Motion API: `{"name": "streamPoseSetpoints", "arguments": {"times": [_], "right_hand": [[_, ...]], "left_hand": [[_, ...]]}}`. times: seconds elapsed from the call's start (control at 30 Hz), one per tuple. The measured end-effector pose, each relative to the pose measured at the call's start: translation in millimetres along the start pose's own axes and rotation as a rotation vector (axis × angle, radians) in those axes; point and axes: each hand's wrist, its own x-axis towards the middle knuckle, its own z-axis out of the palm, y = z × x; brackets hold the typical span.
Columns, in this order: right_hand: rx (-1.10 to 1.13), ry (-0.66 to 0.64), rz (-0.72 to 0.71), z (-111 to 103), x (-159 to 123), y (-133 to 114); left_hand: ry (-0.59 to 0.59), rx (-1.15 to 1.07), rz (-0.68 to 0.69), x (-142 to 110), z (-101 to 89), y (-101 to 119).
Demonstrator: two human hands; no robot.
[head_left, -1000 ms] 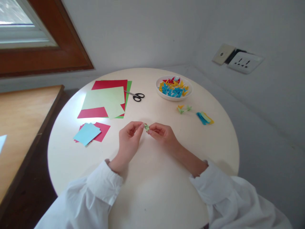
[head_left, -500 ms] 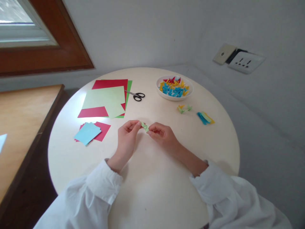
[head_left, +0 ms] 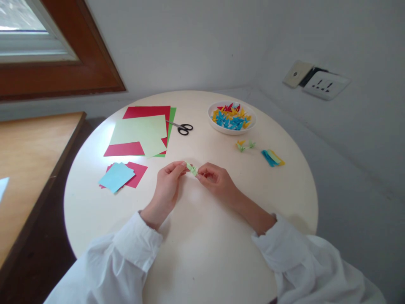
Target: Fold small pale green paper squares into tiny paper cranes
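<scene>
Over the middle of the round white table, a small pale green folded paper piece is held between both hands. My left hand pinches its left end between thumb and fingers. On its right end, the thumb and fingertips of my right hand are closed. The fingers hide part of the folds. To the right lie small folded paper figures, green and yellow. Farther back, a white dish holds several folded figures in blue, yellow and red.
Black-handled scissors lie beside stacked sheets of red and green paper. Light blue squares rest on red ones at the left. Folded strips sit at the right. A wooden surface stands left of the table.
My left hand's fingers have shifted slightly on the green paper piece, and a little more of it shows. Both hands otherwise stay in nearly the same place.
</scene>
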Motion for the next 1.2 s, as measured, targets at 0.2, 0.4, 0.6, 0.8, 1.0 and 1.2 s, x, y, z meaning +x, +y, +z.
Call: {"name": "streamPoseSetpoints", "arguments": {"times": [0.2, 0.4, 0.6, 0.8, 1.0, 1.2], "right_hand": [[0.0, 0.011, -0.02, -0.5, -0.2, 2.4], [-0.043, 0.025, -0.037, 0.7, -0.1, 2.6], [-0.033, 0.093, 0.005, -0.2, 0.8, 4.3], [0.059, 0.171, 0.106, -2.5, 3.6, 6.6], [0.098, 0.168, 0.09, -1.4, 5.0, 9.1], [0.114, 0.162, 0.097, -1.4, 5.7, 9.2]], "left_hand": [[0.06, 0.051, -0.007, -1.4, 2.1, 4.7], [0.085, 0.005, -0.047, -2.0, 1.2, 7.0], [0.074, -0.049, -0.033, 2.5, -0.8, 3.7], [0.046, -0.057, -0.036, 3.6, -0.9, 2.7], [0.085, -0.043, -0.023, 4.7, -0.3, 2.0], [0.13, -0.05, -0.014, 5.1, -0.4, 1.4]]}}
